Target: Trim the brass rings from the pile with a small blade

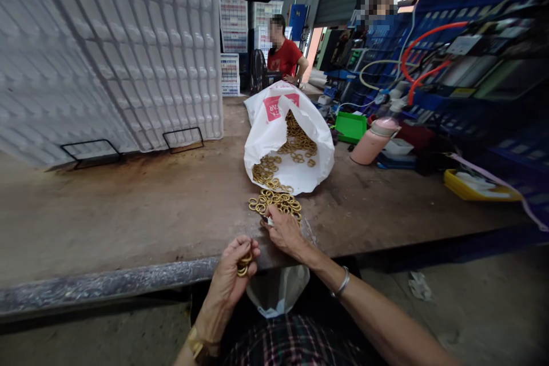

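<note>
My left hand [237, 263] is closed around several brass-coloured rings [243, 266] at the table's front edge. My right hand [285, 231] reaches over a loose pile of the same rings [281, 201]. Between its thumb and fingers is a small dark-tipped tool [265, 218] with a white part; its kind cannot be made out. Just behind the pile, a white plastic bag [266, 140] with red print lies on its side. Its mouth faces me, and more rings [295, 140] show inside.
White ribbed trays [171, 57] stand upright at left on wire holders [184, 140]. At right are a pink bottle [372, 143], a green tray [350, 127] and a yellow tray [480, 186]. A translucent bag [281, 289] hangs below the table edge. Two people are farther back.
</note>
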The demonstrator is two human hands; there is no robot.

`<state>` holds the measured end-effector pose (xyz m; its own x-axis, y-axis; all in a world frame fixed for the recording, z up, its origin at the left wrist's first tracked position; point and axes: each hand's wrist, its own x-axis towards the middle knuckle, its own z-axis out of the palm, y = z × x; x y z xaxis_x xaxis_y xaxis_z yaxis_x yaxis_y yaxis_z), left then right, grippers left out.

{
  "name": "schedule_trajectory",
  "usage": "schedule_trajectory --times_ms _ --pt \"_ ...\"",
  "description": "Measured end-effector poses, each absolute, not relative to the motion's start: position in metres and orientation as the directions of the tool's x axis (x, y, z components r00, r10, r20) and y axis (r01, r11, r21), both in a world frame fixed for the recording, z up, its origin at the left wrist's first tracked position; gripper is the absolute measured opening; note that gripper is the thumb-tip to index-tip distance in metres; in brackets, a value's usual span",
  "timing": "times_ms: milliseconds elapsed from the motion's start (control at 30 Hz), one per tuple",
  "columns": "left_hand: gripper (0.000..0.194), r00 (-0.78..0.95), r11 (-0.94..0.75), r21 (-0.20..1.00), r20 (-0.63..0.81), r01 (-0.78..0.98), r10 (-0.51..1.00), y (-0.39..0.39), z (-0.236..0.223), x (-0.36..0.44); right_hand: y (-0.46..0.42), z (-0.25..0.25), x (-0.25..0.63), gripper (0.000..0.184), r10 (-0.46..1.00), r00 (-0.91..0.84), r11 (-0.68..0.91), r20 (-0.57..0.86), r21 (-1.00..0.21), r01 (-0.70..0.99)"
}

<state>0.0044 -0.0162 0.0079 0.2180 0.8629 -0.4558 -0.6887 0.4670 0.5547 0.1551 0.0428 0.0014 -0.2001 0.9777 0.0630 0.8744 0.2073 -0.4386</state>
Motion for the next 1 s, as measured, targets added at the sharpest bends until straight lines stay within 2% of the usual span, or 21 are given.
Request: schedule_trajectory --times_ms 133,300,433,567,667,867,1000 --pt "0.035 0.116 0.392 0.684 -0.413 -0.615 0.903 -0.012 0.006 0.014 0.030 0.002 0.157 0.010 0.974 -0.170 0.222 0.148 -0.763 0.607" --pt "0.036 0.062 0.332 0.847 -0.337 -0.415 0.939 -0.013 -0.001 0.025 0.015 0.004 0.154 0.012 0.984 -0.179 0.080 0.014 -0.927 0.366" --pt "0.032 0.018 0.268 0.939 -0.270 -0.214 0.963 -0.013 -0.004 0.027 0.014 0.005 0.153 0.017 0.976 -0.211 0.019 -0.047 -0.955 0.297" --pt "0.022 -0.041 0.099 0.995 -0.099 -0.005 0.994 -0.013 0.001 0.027 0.018 0.006 0.154 0.024 0.979 -0.200 0.048 -0.033 -0.922 0.385" --pt "0.019 -0.042 0.025 0.999 -0.023 0.048 0.999 -0.014 0.005 0.028 0.018 0.005 0.154 0.022 0.978 -0.192 -0.005 -0.085 -0.923 0.384" --pt "0.033 0.123 0.358 0.927 -0.344 -0.112 0.931 -0.014 0.005 0.029 0.015 0.005 0.155 0.022 0.983 -0.169 -0.006 -0.074 -0.928 0.374" --pt "0.034 0.184 0.404 0.891 -0.370 -0.208 0.911 -0.015 0.007 0.030 0.014 0.006 0.157 0.020 0.983 -0.175 0.000 -0.060 -0.946 0.325"
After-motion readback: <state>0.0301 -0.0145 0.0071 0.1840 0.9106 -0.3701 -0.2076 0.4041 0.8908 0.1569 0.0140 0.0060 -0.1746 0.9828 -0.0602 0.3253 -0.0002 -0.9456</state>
